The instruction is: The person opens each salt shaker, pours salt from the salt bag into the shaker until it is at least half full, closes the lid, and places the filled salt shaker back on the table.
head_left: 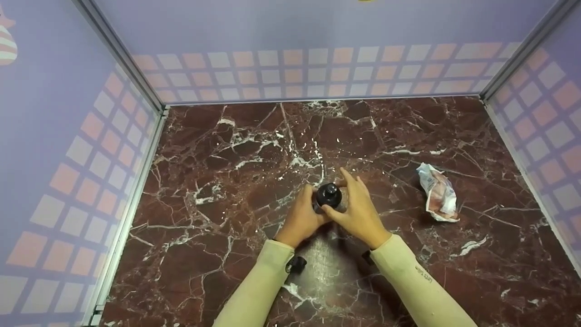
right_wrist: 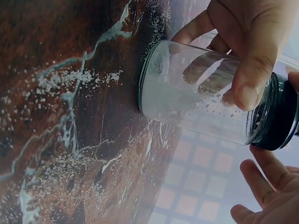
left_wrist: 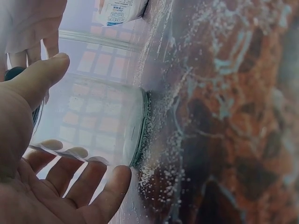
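Note:
A clear glass jar (right_wrist: 163, 98) with a black lid (head_left: 330, 194) stands upright on the marbled tabletop. White grains show inside it, low down and clinging to the wall. My left hand (head_left: 300, 219) grips the jar's side, thumb near the top and fingers curled round the glass (left_wrist: 93, 112). At the lid, my right hand (head_left: 361, 211) has its thumb on one side and a finger at the other, pinching the rim. Its remaining fingers are spread away from the glass.
Right of the hands lies a crumpled, printed plastic packet (head_left: 438, 193). White grains (right_wrist: 70, 79) are scattered over the red-brown marbled tabletop (head_left: 190, 272) around and beyond the jar. Lilac panels with pink and white squares (head_left: 292, 56) enclose the back and both sides.

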A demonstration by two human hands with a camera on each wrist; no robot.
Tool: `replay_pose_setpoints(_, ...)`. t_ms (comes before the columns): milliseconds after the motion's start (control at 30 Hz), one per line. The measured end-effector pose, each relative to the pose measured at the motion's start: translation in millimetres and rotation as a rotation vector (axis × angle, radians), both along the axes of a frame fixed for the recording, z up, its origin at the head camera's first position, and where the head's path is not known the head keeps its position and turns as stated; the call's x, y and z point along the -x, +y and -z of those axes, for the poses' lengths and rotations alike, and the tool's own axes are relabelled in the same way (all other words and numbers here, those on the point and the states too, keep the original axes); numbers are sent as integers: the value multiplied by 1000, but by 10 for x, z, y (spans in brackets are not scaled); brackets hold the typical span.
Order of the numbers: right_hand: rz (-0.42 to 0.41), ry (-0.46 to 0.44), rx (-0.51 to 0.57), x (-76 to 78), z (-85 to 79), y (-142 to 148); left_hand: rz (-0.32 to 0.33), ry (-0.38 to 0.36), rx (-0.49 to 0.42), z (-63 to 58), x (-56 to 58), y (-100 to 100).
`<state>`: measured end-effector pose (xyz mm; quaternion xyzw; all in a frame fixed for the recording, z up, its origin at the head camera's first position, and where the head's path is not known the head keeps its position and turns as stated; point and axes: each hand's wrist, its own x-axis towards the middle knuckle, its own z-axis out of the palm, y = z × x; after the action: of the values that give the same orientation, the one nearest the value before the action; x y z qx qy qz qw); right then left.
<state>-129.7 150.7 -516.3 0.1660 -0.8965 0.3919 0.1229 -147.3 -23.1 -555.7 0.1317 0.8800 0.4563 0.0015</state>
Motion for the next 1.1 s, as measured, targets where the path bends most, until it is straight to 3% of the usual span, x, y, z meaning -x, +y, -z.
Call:
replay_pose_setpoints(200, -63, 34, 43, 17, -4, 34, 2, 1, -4, -6, 1, 0)
replay_pose_setpoints(367, -52, 25, 100, 2, -45, 71, 11, -8, -36, 0, 10, -10)
replay_pose_setpoints(500, -41, 55, 137, -5, -41, 126, 9, -57, -60, 2, 1, -13)
replay_pose_setpoints(633, 40, 76, 153, -1, 6, 253, -4, -112, -60, 1, -21, -1)
replay_pose_setpoints(833, 192, 64, 126, -3, 130, 540, -3, -103, -75, 8, -27, 1)
replay_pose_setpoints(1100, 242, 21, 24, -95, 325, 850, -8, -135, -69, -1, -27, 1)
